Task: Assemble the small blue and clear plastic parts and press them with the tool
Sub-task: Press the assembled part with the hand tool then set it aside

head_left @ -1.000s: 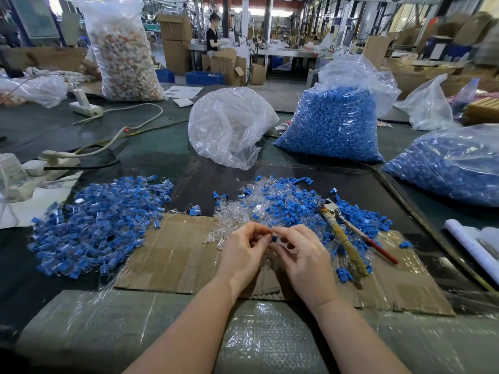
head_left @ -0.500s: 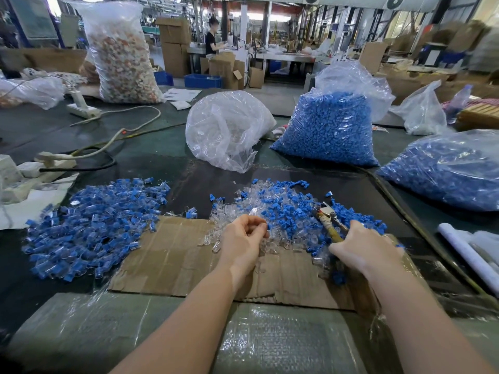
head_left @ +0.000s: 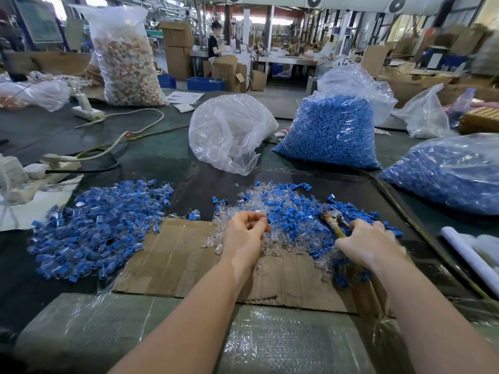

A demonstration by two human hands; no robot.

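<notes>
- Hundreds of small loose blue and clear plastic parts (head_left: 286, 220) lie in a mixed heap on the dark worktable (head_left: 151, 163), spilling onto a flat sheet of brown cardboard (head_left: 175, 260).
- A person's left hand (head_left: 244, 237) rests at the near edge of this heap, fingers curled in toward the thumb; they seem to pinch something small, but I cannot tell what.
- The right hand (head_left: 368, 245) lies on the right side of the heap, fingers curled around the handle of a plier-like tool (head_left: 333, 221) with yellowish wrapped grips and a metal head, which rests among the blue pieces.
- To the left, well apart, sits a second heap of joined blue-and-clear pieces (head_left: 100, 228).
- Behind the mixed heap stands a crumpled clear plastic bag (head_left: 229, 130), and beside it a tall clear bag packed with blue parts (head_left: 334, 130).
- Another bag of blue parts (head_left: 448, 171) lies at the far right.
- White power strips and cables (head_left: 54, 160) sit on the left of the table.
- A tall bag of pale mixed pieces (head_left: 127, 58) stands farther back.
</notes>
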